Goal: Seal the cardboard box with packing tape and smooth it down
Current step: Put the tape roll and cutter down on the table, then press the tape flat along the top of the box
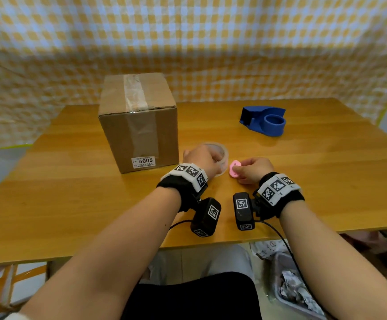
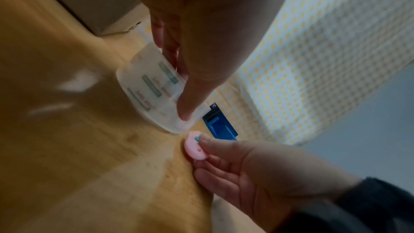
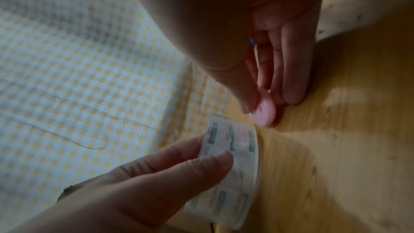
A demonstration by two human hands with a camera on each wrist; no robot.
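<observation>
A brown cardboard box point(image 1: 139, 121) stands on the wooden table point(image 1: 303, 181), with clear tape point(image 1: 133, 93) running over its top and down its front. Just right of the box my left hand point(image 1: 202, 159) grips a roll of clear packing tape point(image 1: 222, 155) point(image 2: 154, 95) point(image 3: 233, 166), thumb on the outside and fingers inside the core. Beside it my right hand point(image 1: 253, 169) pinches a small pink cutter point(image 1: 234, 169) point(image 2: 195, 146) point(image 3: 264, 112) between thumb and fingers, low over the table.
A blue tape dispenser point(image 1: 265, 120) point(image 2: 220, 123) sits at the back right of the table. A yellow checked cloth point(image 1: 187, 42) hangs behind. Bins with scraps point(image 1: 301, 289) are on the floor at the right.
</observation>
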